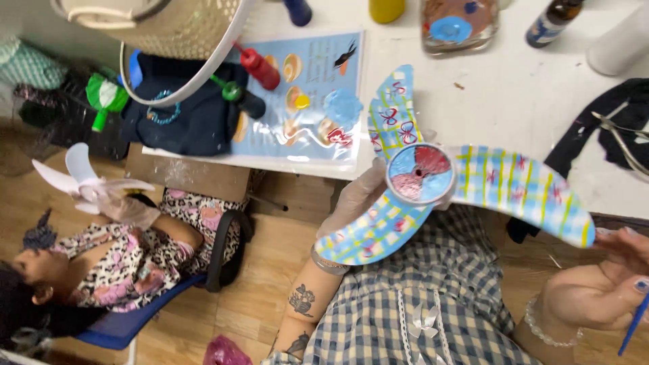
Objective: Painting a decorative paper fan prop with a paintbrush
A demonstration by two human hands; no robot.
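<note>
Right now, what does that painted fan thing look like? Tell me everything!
The fan propeller has three curved blades, painted light blue with yellow and green crossing lines and small red bows. Its round grey-rimmed hub is painted blue and red. It looks like plastic. It is held up over the table edge. The left hand, in a clear glove, grips it behind the hub; the right hand sits beside one blade's tip.

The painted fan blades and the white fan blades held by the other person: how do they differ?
The painted fan blades carry blue, yellow and red patterns; the white fan blades are bare. The painted ones are near, in the left hand; the white ones are farther left. Both have three curved blades.
</note>
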